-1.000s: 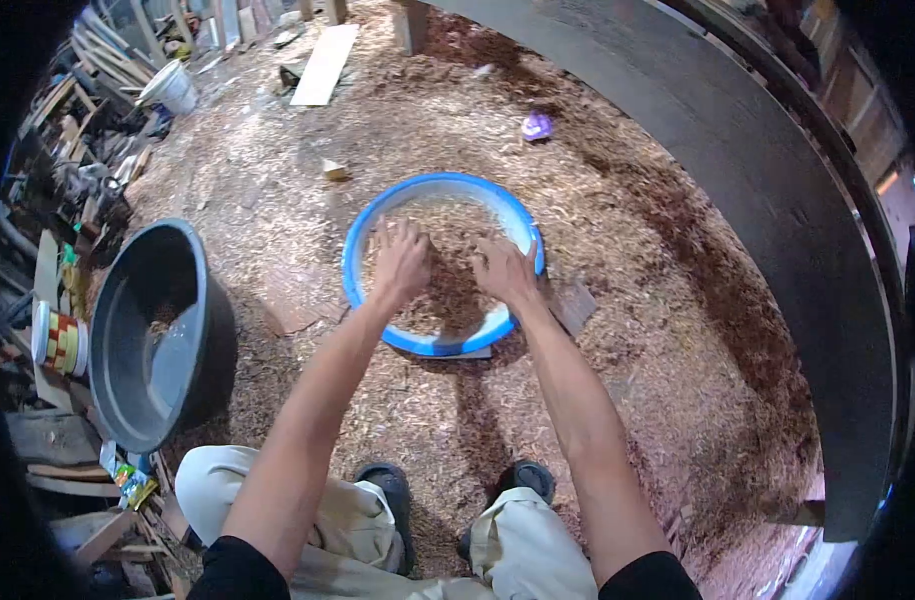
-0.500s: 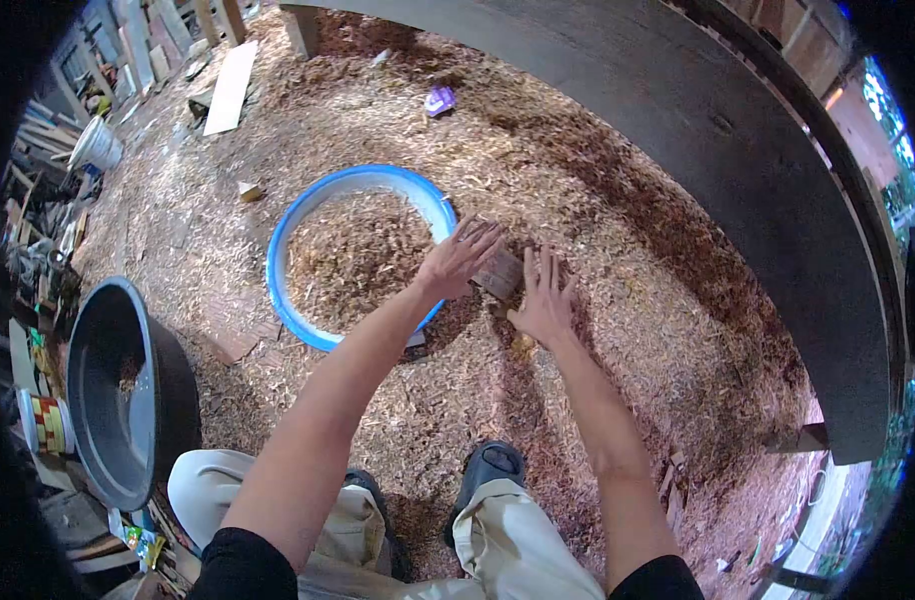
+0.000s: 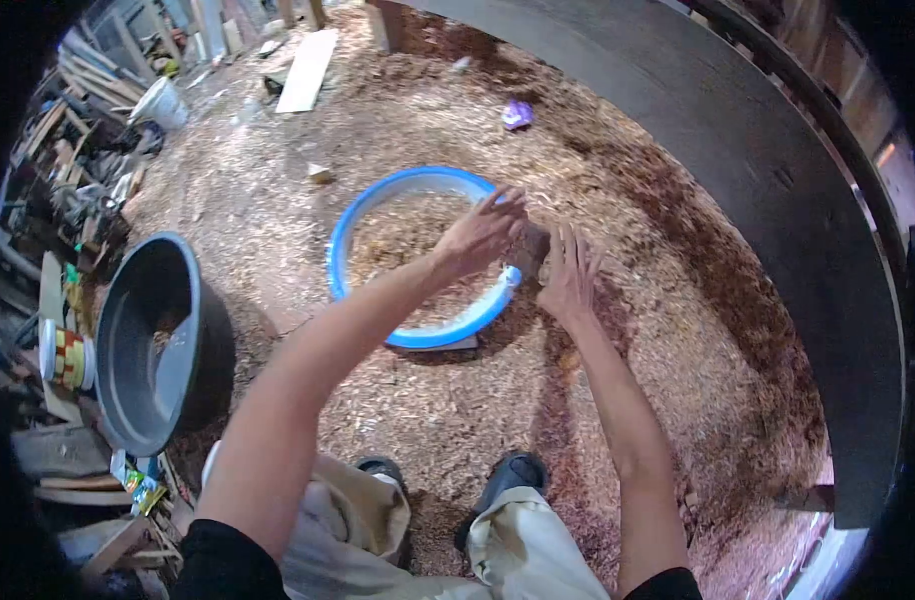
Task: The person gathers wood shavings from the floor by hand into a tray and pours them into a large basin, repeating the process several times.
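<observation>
My left hand (image 3: 486,235) is over the right side of a blue-rimmed basin (image 3: 350,215), its fingers apart and slightly bent. Wood shavings (image 3: 403,235) fill much of that basin. Just right of the rim is a small dark, flat block (image 3: 535,250), apparently wood, partly hidden between my hands. My right hand (image 3: 572,280) is against the block's right side, with long fingers pointing away from me and the thumb toward the block. A few pale flecks blur beside the block. Under the basin's near edge, a flat pale piece (image 3: 448,345) sticks out.
A large dark tub (image 3: 213,340) stands at left with some shavings inside. Scrap wood and a white bucket (image 3: 163,105) line the left side. A pale board (image 3: 308,70) and purple wrapper (image 3: 517,115) lie farther off. A wide dark plank (image 3: 718,110) curves along the right.
The camera view has shifted, so the scene sits farther right. Relative to the basin, both hands and the block have moved left, closer to its rim; my left hand now reaches over it.
</observation>
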A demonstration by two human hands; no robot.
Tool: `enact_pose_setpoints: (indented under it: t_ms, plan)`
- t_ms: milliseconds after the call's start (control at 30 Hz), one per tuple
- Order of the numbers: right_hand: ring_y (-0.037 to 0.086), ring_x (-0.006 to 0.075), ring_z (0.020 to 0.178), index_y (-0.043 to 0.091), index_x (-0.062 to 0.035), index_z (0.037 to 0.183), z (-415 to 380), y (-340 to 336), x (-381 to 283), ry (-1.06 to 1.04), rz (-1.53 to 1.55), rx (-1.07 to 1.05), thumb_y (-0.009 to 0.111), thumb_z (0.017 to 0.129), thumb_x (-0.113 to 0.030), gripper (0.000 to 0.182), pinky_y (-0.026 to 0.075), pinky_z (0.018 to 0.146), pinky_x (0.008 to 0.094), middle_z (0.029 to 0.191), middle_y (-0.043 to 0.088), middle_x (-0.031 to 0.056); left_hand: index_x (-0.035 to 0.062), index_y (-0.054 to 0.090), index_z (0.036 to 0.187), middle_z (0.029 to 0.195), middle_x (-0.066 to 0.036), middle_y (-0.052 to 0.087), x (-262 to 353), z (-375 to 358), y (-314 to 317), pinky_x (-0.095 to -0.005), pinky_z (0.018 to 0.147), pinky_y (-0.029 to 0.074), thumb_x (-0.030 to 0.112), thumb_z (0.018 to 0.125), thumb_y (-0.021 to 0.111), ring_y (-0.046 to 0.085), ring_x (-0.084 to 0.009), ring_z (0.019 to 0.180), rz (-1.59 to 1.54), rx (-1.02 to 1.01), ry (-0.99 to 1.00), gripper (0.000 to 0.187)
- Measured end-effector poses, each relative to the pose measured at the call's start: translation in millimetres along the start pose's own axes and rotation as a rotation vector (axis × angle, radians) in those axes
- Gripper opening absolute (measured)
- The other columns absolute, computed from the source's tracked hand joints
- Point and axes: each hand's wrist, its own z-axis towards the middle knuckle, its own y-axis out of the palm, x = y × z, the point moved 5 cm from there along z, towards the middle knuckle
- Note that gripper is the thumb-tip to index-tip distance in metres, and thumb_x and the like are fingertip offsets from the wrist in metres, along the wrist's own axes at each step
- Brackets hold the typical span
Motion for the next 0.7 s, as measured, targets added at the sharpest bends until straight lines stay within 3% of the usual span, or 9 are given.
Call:
enact_pose_setpoints:
  t_ms: [67,133,200,267,367,433,500,633,700]
  plan:
    - [0.015,0.036,0.148,0.028,-0.0031,0.15,19.7,-14.6,-55.6,-0.157,0.193,0.123,0.072,0.068,-0.015,0.094,0.003,0.112,0.0724,0.159,0.02,0.0182,-0.0046,0.046,0.135,0.144,-0.017,0.046,-39.2,-41.1,-36.8,-0.0497,0.123,0.01,0.026,0.085,0.061,0.028,-0.0302,0.145,0.02,-0.203,-0.043,0.061]
    - [0.018,0.0352,0.148,0.031,-0.0057,0.15,33.8,-11.8,-119.3,-0.278,0.067,0.107,0.072,0.07,-0.023,0.091,0.004,0.113,0.0715,0.157,0.023,0.0196,-0.0048,0.045,0.134,0.144,-0.019,0.045,-68.3,-106.2,-54.2,-0.0495,0.123,0.011,0.027,0.081,0.066,0.029,-0.0336,0.144,-0.054,-0.16,-0.175,0.065]
    - [0.02,0.035,0.147,0.036,-0.0085,0.148,33.6,-19.8,-193.2,-0.397,0.068,-0.093,0.075,0.067,-0.032,0.092,0.006,0.112,0.0725,0.157,0.025,0.02,-0.0051,0.043,0.135,0.143,-0.021,0.045,-83.1,-183.9,-72.8,-0.0497,0.122,0.013,0.033,0.08,0.07,0.03,-0.035,0.143,-0.036,-0.177,-0.301,0.072]
    - [0.023,0.0365,0.145,0.034,-0.008,0.148,20.7,0.1,-260.0,-0.592,0.054,-0.044,0.078,0.067,-0.05,0.102,0.012,0.113,0.0701,0.155,0.029,0.0182,-0.0075,0.043,0.134,0.14,-0.023,0.046,-78.9,-264.1,-93.7,-0.0502,0.12,0.017,0.034,0.08,0.07,0.032,-0.0369,0.141,-0.093,-0.227,-0.436,0.074]
    - [0.024,0.0358,0.145,0.038,-0.0083,0.146,-19.6,39.8,-347.5,-0.794,0.111,-0.069,0.074,0.069,-0.056,0.098,0.014,0.113,0.0692,0.154,0.031,0.0185,-0.0107,0.039,0.136,0.139,-0.023,0.046,-45.2,-378.4,-109.8,-0.0488,0.121,0.016,0.046,0.082,0.069,0.033,-0.0378,0.139,-0.116,-0.499,-0.579,0.084]
    - [0.025,0.0364,0.145,0.041,-0.0081,0.144,-51.6,67.6,-384.8,-0.913,0.192,-0.318,0.074,0.07,-0.054,0.093,0.015,0.113,0.0686,0.154,0.032,0.0185,-0.0103,0.037,0.139,0.139,-0.023,0.046,-13.7,-435.2,-106.6,-0.0485,0.122,0.013,0.048,0.078,0.07,0.031,-0.0359,0.141,-0.152,-0.543,-0.664,0.091]
    - [0.027,0.0367,0.143,0.043,-0.0072,0.143,-82.2,86.6,-413.7,-0.971,0.208,-0.365,0.076,0.07,-0.049,0.091,0.016,0.113,0.0683,0.153,0.033,0.0187,-0.0075,0.035,0.141,0.144,-0.021,0.045,18.9,-484.6,-91.3,-0.0491,0.123,0.006,0.052,0.075,0.073,0.03,-0.0326,0.143,-0.149,-0.657,-0.716,0.097]
    - [0.021,0.0358,0.147,0.042,-0.0055,0.143,-158.1,155.8,-427.3,-0.986,-0.054,-0.476,0.076,0.068,-0.049,0.094,0.014,0.11,0.074,0.154,0.032,0.0195,-0.0037,0.036,0.141,0.14,-0.02,0.048,99.0,-553.7,-39.6,-0.0496,0.121,0.015,0.043,0.078,0.072,0.037,-0.0323,0.139,-0.411,-0.647,-0.832,0.086]
    - [0.021,0.0365,0.146,0.032,-0.0033,0.149,-162.4,158.7,-415.5,-1.029,0.005,-0.516,0.074,0.073,-0.051,0.098,0.015,0.109,0.0742,0.154,0.03,0.0211,-0.0048,0.034,0.142,0.141,-0.019,0.047,91.4,-532.5,-38.1,-0.0502,0.12,0.017,0.048,0.078,0.072,0.036,-0.0329,0.14,-0.903,-0.813,-1.234,0.091]
